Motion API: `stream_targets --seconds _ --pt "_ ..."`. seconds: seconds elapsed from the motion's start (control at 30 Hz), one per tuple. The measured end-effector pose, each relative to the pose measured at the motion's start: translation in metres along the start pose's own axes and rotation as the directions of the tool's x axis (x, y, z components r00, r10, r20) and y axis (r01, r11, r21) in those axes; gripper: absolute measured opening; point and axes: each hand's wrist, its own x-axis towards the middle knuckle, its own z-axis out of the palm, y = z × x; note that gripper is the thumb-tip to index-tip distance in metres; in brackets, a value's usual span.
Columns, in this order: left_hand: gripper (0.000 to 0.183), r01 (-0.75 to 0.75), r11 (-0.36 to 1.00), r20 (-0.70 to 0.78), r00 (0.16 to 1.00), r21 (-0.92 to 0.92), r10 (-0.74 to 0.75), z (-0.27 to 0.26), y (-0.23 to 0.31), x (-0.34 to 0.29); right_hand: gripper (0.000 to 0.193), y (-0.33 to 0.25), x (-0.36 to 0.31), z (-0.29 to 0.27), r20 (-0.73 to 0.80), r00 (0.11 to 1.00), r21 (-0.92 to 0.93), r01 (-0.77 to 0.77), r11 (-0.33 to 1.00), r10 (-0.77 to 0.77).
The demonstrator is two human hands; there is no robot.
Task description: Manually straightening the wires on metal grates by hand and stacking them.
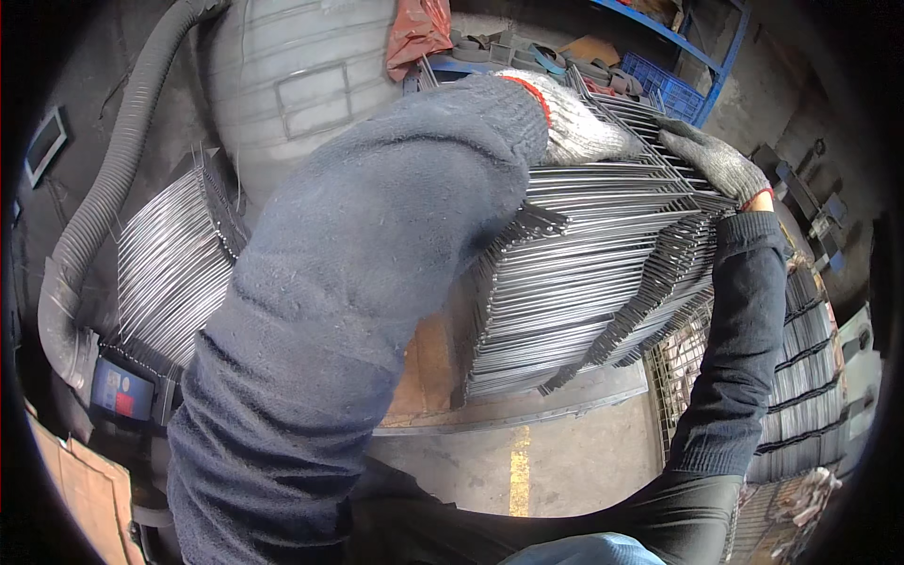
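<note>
A tall stack of metal wire racks (pixel 565 292) stands on a table in front of me, their dark and shiny rods layered close together. My left hand (pixel 586 124), in a white knit glove with a red-edged cuff, reaches across to the top of the stack and grips the uppermost wire rack (pixel 633 177). On the right end of that rack lies my right hand (pixel 708 155), in a greyish knit glove, closed around its edge. The fingertips of both hands are partly hidden among the rods.
Another rack stack (pixel 174 268) stands at left beside a ribbed grey hose (pixel 108 188). More bundled racks (pixel 800 377) are at right, near a wire cage (pixel 683 363). Behind are a blue shelf (pixel 720 66), a blue crate (pixel 664 87) and a large pale rounded surface (pixel 301 85).
</note>
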Motion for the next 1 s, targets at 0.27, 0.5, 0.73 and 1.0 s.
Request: stream_targets --seconds 0.27,0.5,0.73,1.0 --pt "0.091 -0.121 0.991 -0.123 0.986 -0.059 0.113 0.013 -0.01 0.014 0.07 0.004 0.001 -0.003 0.039 0.999 0.056 0.02 0.998 -0.022" --pt "0.084 -0.144 0.932 -0.694 0.706 -0.334 -0.14 0.008 -0.011 -0.015 0.065 0.007 0.003 -0.006 0.042 0.996 0.003 0.073 0.997 -0.073" --pt "0.047 -0.262 0.861 -0.897 0.202 -0.436 -0.393 0.053 -0.036 -0.144 0.06 0.034 0.024 -0.004 -0.038 0.988 0.092 0.156 0.984 -0.153" --pt "0.065 0.099 0.994 -0.963 0.257 -0.049 -0.074 0.147 -0.078 -0.396 0.047 0.008 -0.038 -0.025 -0.834 0.502 -0.204 0.101 0.974 -0.227"
